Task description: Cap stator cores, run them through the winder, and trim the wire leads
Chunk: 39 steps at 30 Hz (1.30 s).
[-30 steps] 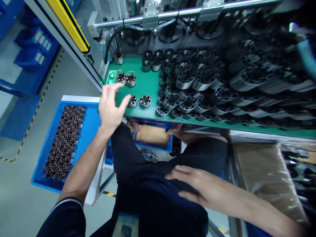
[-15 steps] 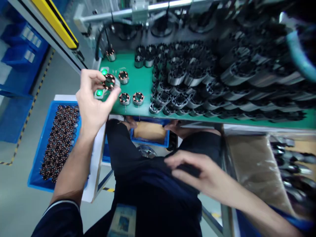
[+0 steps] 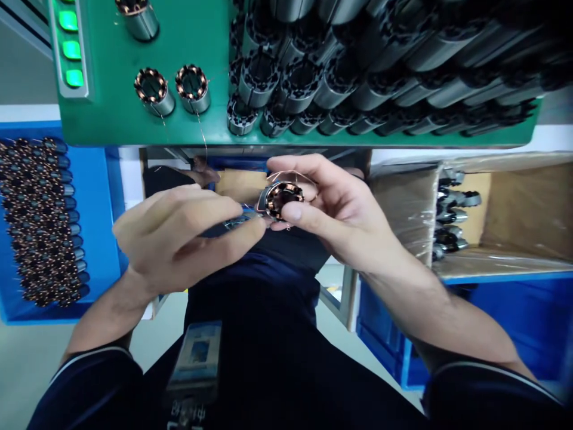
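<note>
My right hand [image 3: 340, 209] is closed around a wound motor stator [image 3: 284, 200], its thumb across the copper-coiled end. Thin copper wires loop from the stator over my right fingers. My left hand [image 3: 183, 233] is at the stator's left side, thumb and forefinger pinched near a loose copper wire [image 3: 251, 207] that runs to its fingertips. Both hands are over my lap, just off the green bench's front edge. Two wound stators, a left one [image 3: 154, 92] and a right one [image 3: 192, 88], stand upright on the green bench [image 3: 134, 131] with wire ends trailing.
Another wound stator [image 3: 138, 21] stands farther back, near a strip of green-lit buttons [image 3: 71, 51]. Rows of bare stator cores [image 3: 298, 83] fill the bench's right. A blue tray [image 3: 92, 179] of wound stators is at left. A plastic-lined box [image 3: 528, 209] with metal parts is at right.
My left hand has brought the stator from the bench's left side to my lap. My right hand, empty before, now grips it. The view has moved closer to the bench.
</note>
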Motion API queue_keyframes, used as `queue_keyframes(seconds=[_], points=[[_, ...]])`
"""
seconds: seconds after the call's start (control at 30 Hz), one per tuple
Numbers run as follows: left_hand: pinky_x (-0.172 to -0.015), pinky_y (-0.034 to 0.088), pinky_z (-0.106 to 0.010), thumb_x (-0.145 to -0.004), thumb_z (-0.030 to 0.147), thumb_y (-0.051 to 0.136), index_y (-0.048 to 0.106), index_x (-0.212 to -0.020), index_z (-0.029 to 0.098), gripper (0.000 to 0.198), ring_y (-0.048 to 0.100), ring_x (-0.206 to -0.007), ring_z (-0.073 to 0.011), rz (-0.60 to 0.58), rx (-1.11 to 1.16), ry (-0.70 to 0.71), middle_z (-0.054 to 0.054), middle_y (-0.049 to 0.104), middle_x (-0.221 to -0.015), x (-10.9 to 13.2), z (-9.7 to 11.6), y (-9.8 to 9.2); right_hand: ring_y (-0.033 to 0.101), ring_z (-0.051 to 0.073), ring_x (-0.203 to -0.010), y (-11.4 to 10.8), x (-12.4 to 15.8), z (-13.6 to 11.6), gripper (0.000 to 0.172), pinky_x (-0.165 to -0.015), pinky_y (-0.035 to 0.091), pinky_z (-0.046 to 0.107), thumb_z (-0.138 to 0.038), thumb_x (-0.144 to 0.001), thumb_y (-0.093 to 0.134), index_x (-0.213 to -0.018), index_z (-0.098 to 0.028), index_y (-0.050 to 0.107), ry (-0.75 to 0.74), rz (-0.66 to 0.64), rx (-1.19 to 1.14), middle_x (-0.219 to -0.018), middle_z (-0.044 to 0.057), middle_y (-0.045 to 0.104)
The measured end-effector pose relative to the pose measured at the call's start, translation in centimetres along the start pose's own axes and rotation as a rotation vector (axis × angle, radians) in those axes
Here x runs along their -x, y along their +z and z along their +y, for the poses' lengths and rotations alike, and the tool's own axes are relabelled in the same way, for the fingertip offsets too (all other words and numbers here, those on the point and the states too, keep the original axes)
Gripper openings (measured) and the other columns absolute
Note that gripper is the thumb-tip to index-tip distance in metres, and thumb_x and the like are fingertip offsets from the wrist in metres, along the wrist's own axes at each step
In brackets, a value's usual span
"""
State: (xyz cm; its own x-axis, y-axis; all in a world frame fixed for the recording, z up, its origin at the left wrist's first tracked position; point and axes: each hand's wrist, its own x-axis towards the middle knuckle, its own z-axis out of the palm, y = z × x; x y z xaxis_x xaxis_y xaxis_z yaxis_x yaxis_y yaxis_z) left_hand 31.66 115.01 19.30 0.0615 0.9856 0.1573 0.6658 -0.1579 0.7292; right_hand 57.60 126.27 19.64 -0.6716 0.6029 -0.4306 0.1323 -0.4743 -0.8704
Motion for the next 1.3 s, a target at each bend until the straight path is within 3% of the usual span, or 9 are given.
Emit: queue_keyframes(seconds=[0.23, 0.37, 0.47, 0.6, 0.7, 0.83, 0.97, 1.17, 1.3], points=[[-0.099, 0.081, -0.049, -0.118, 0.047, 0.079, 0.092, -0.119, 0.046, 0.014, 0.087, -0.099, -0.0237, -0.101, -0.125, 0.08, 0.007, 0.088, -0.098, -0.9, -0.7, -0.8, 0.08, 0.014, -0.09, -0.1, -0.1, 1.3, 0.049, -0.092, 0.07, 0.027, -0.049, -0.098, 0.102, -0.135, -0.026, 0.08, -0.004, -0.036, -0.14, -0.105, -0.001, 0.085], [-0.093, 0.077, -0.045, -0.11, 0.036, 0.09, 0.089, -0.139, 0.054, 0.035, 0.086, -0.1, -0.0248, 0.042, -0.078, 0.276, 0.007, 0.088, -0.099, -0.4, -2.1, 0.2, 0.084, 0.015, -0.1, -0.3, 0.1, 1.4, 0.044, -0.09, 0.072, 0.026, -0.052, -0.102, 0.097, -0.135, -0.028, 0.079, 0.041, 0.001, -0.261, -0.119, 0.002, 0.088], [-0.083, 0.07, -0.042, -0.105, 0.029, 0.094, 0.091, -0.131, 0.048, 0.032, 0.084, -0.104, -0.0244, 0.152, -0.16, 0.375, 0.007, 0.09, -0.101, 1.2, -3.5, 3.3, 0.086, 0.019, -0.112, -1.1, 0.5, 0.8, 0.042, -0.089, 0.074, 0.028, -0.051, -0.103, 0.094, -0.137, -0.032, 0.079, 0.033, 0.09, -0.266, -0.134, 0.003, 0.086], [-0.08, 0.063, -0.039, -0.11, 0.024, 0.089, 0.09, -0.105, 0.03, 0.008, 0.084, -0.093, -0.0199, -0.06, -0.003, 0.138, 0.004, 0.091, -0.098, 2.7, -4.8, 7.4, 0.088, 0.019, -0.105, -1.5, 1.0, 0.5, 0.038, -0.09, 0.076, 0.03, -0.047, -0.101, 0.098, -0.132, -0.033, 0.081, -0.025, 0.16, -0.276, -0.122, 0.001, 0.087], [-0.09, 0.065, -0.037, -0.105, 0.029, 0.098, 0.095, -0.112, 0.032, 0.008, 0.084, -0.095, -0.0175, 0.167, 0.267, -0.087, 0.001, 0.092, -0.105, 1.9, -4.3, 7.5, 0.089, 0.02, -0.104, -0.7, 0.9, 1.1, 0.032, -0.096, 0.077, 0.032, -0.044, -0.1, 0.101, -0.124, -0.032, 0.083, -0.149, 0.184, -0.23, -0.12, 0.001, 0.089], [-0.106, 0.069, -0.044, -0.098, 0.052, 0.105, 0.097, -0.118, 0.037, 0.026, 0.084, -0.116, -0.0244, 0.357, 0.478, -0.082, -0.003, 0.089, -0.123, -1.0, -1.6, 5.7, 0.09, 0.023, -0.11, 0.6, 0.3, 2.2, 0.034, -0.101, 0.079, 0.037, -0.046, -0.099, 0.103, -0.121, -0.032, 0.082, -0.234, 0.206, -0.115, -0.123, 0.001, 0.09], [-0.107, 0.071, -0.045, -0.108, 0.05, 0.096, 0.093, -0.104, 0.031, 0.02, 0.081, -0.12, -0.0248, 0.264, 0.653, -0.184, -0.005, 0.084, -0.124, -1.8, -0.2, 6.1, 0.089, 0.021, -0.108, 0.8, -0.3, 2.8, 0.039, -0.098, 0.079, 0.036, -0.049, -0.1, 0.103, -0.127, -0.032, 0.081, -0.262, 0.216, -0.06, -0.116, 0.0, 0.089], [-0.079, 0.064, -0.024, -0.101, 0.055, 0.101, 0.092, -0.099, 0.027, 0.03, 0.075, -0.092, -0.0136, 0.128, 1.083, -0.61, -0.004, 0.08, -0.107, 1.2, -3.7, 9.6, 0.091, 0.018, -0.094, -0.4, 0.1, 3.4, 0.037, -0.077, 0.075, 0.027, -0.049, -0.107, 0.095, -0.137, -0.033, 0.08, -0.307, 0.094, -0.125, -0.126, 0.001, 0.091], [-0.09, 0.066, -0.029, -0.104, 0.054, 0.099, 0.098, -0.114, 0.033, 0.024, 0.079, -0.105, -0.017, 0.14, 0.947, -0.438, -0.005, 0.086, -0.118, 0.7, -3.9, 8.4, 0.091, 0.018, -0.096, -0.5, 0.4, 3.3, 0.047, -0.078, 0.075, 0.026, -0.052, -0.102, 0.1, -0.141, -0.034, 0.081, -0.233, 0.106, -0.054, -0.122, 0.001, 0.091]])
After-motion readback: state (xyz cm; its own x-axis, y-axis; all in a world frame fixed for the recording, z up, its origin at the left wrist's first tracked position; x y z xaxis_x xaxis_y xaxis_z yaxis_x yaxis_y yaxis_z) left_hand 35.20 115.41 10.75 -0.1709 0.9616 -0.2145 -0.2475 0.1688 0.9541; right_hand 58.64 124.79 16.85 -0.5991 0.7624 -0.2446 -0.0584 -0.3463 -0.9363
